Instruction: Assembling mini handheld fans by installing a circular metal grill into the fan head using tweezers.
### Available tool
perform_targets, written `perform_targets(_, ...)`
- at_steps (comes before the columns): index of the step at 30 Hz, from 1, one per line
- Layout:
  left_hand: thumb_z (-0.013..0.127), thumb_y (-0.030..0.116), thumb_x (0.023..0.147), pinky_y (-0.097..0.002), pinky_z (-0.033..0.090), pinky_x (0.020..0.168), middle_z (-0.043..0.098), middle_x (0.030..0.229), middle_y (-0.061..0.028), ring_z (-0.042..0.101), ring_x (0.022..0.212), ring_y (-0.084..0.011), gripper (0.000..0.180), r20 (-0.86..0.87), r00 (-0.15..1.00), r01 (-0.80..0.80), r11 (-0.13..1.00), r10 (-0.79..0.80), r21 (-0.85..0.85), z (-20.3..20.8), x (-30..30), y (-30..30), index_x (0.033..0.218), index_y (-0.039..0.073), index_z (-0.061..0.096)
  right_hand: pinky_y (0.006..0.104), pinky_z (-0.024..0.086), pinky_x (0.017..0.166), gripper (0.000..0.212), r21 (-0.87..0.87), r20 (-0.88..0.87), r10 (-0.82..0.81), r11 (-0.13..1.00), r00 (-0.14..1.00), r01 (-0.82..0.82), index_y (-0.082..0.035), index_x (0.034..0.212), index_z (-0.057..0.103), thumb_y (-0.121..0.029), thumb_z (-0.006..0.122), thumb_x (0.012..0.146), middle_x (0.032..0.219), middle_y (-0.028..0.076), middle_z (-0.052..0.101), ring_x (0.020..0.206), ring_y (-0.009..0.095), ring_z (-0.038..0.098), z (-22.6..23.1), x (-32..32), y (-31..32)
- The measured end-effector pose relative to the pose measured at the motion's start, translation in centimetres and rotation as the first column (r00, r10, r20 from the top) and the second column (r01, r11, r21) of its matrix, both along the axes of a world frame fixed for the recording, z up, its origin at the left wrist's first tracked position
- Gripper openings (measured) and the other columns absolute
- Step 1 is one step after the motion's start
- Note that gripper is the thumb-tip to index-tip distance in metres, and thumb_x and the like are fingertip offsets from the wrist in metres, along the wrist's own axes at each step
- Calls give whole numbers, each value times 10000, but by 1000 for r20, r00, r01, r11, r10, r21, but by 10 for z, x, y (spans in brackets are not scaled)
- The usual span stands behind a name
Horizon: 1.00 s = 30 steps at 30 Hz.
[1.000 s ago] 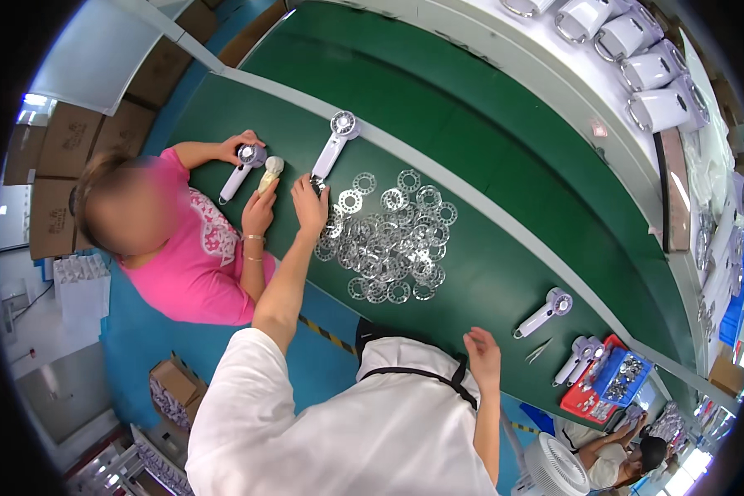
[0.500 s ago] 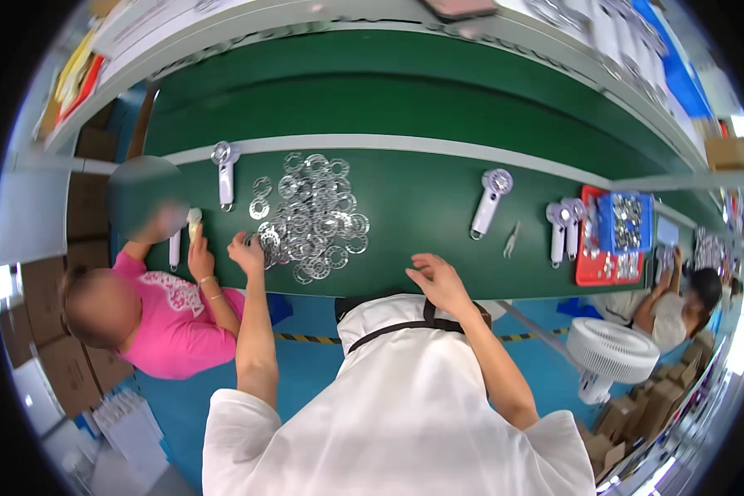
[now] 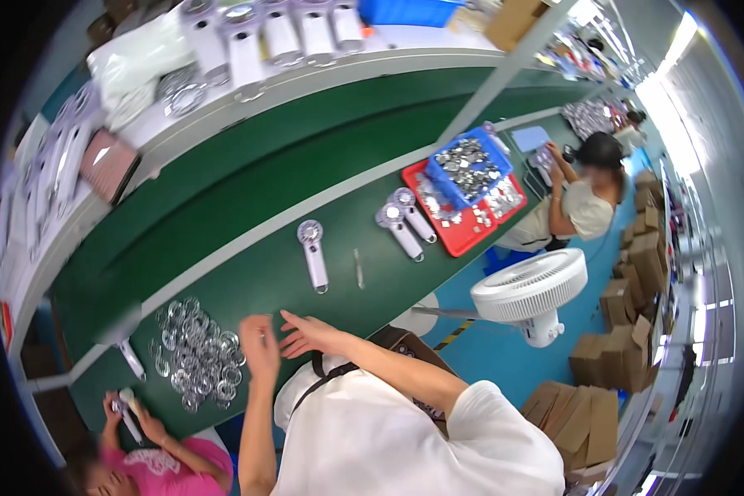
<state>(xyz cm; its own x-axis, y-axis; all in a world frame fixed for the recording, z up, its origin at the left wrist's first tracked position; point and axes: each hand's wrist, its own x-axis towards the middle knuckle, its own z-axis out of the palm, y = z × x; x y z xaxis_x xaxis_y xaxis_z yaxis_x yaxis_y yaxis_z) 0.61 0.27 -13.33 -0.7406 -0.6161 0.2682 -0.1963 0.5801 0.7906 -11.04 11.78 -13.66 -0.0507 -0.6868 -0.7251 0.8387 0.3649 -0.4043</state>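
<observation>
- Head view: both hands sit at the near edge of the green table (image 3: 248, 273), just right of a heap of clear round rings (image 3: 197, 357).
- Left hand (image 3: 260, 345) is a bit blurred, fingers loosely bent, nothing visibly in it, closest to the rings.
- Right hand (image 3: 310, 333) is spread flat, fingers pointing left, empty.
- Further out on the table lie a white handheld fan (image 3: 313, 253) and a thin metal tool (image 3: 359, 269) beside it.
- Past those, two more fans (image 3: 405, 221) next to a red tray (image 3: 463, 221) with a blue bin (image 3: 469, 165) of parts.
- Lower left, a person in pink (image 3: 161, 463) holds another fan.
</observation>
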Motion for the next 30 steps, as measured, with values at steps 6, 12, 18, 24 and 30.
perform_targets(6, 664, -3, 820, -438, 486, 883, 588, 1079, -164, 576, 1019, -351, 255, -24, 850, 524, 848, -527, -74, -5, -70, 54, 1066, 20, 596, 350, 549, 837, 246, -134, -43, -505, 858, 862, 496, -1, 1123, 605, -182, 493, 1000, 990, 79, 658, 890, 187, 649, -39, -45, 42)
perform_targets(12, 689, 112, 859, -410, 443, 906, 507, 1118, -199, 534, 1026, -362, 410, 94, 987, 123, 988, -132, 97, -69, -140, 26, 1176, -33, 474, 430, 602, 788, 296, 99, -234, -687, 687, 688, 720, 11, 1220, 515, -186, 402, 1030, 1079, 151, 654, 917, 264, 673, -32, -64, 96)
perform_targets(18, 840, 540, 647, -469, 466, 918, 548, 1154, -258, 553, 1090, -411, 891, 472, 881, -210, 914, 24, 346, -140, -204, 2, 1156, -80, 454, 414, 597, 794, 282, 105, -275, -664, 699, 696, 708, -35, 1222, 561, -204, 478, 1012, 1047, 130, 652, 943, 262, 676, -36, -68, 121)
perform_targets(24, 741, 336, 734, -500, 493, 912, 581, 1143, -274, 593, 1054, -436, 647, 560, 828, -214, 925, 2, 313, -166, -206, 14, 1177, -29, 442, 317, 552, 716, 314, 98, -357, -529, 798, 770, 594, -45, 1252, 580, -207, 526, 989, 1075, 105, 677, 865, 206, 664, -33, -69, 118)
perform_targets(30, 698, 255, 782, -405, 539, 790, 619, 1114, -189, 657, 924, -288, 679, 275, 959, -134, 756, -63, 641, -98, -160, -2, 1325, -3, 383, 341, 528, 657, 281, -1, -466, -428, 875, 774, 484, 25, 923, 646, -218, 506, 901, 814, 106, 659, 715, 197, 634, 4, -84, 88)
